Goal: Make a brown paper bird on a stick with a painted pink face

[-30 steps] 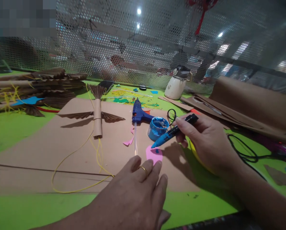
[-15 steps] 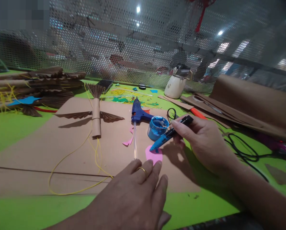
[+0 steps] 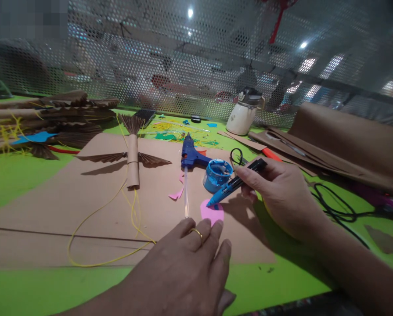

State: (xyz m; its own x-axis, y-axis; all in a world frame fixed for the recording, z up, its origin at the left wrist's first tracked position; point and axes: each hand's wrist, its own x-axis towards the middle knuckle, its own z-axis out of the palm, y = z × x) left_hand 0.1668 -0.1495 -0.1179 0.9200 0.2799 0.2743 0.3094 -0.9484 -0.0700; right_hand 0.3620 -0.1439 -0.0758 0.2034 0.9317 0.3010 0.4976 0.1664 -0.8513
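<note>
My right hand (image 3: 278,193) grips a marker pen (image 3: 231,186) with a black barrel and a blue front end. Its tip touches a small rounded pink paper piece (image 3: 207,213), where a dark blue mark shows. My left hand (image 3: 189,259), a ring on one finger, lies flat with its fingertips on the near edge of that paper. Just beyond the pen stands a paint-smeared blue jar (image 3: 218,175). Left of the jar is a blue glue gun (image 3: 190,153) with a clear glue stick (image 3: 186,193) poking out toward me. Pink paper scraps (image 3: 176,193) lie beside the stick.
Brown cardboard (image 3: 94,219) covers the green table (image 3: 51,289). A cardboard-tube bird (image 3: 132,162) with pleated wings and yellow string lies at left. Brown paper pieces (image 3: 81,109) pile up far left. A pale jug (image 3: 242,114), brown sheets (image 3: 341,140) and a black cable (image 3: 334,206) are at right.
The marker's tip has shifted very slightly on the pink paper, and more of the blue mark beside it shows. My left hand stays in place.
</note>
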